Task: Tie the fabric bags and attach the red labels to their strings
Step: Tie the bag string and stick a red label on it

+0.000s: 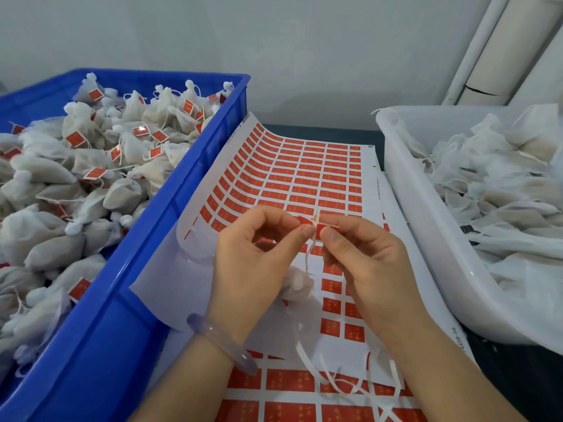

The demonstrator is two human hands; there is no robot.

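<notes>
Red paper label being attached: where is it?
Head view, centre: label pinched between left hand and right hand around a thin white string, above the white label sheet.

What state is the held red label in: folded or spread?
Spread: the red label shows on both sides of the string, left hand and right hand each pinching one end.

A plain, pale grey wall [274, 41] stood at the far side, smooth all over. At the far right, a fat cream pipe [508, 50] ran up the wall, with a dark crack line across it low down. A thin white pipe [476, 47] ran up just beside it, on its left. The table top [320, 130] was dark. The light was soft and even.
</notes>
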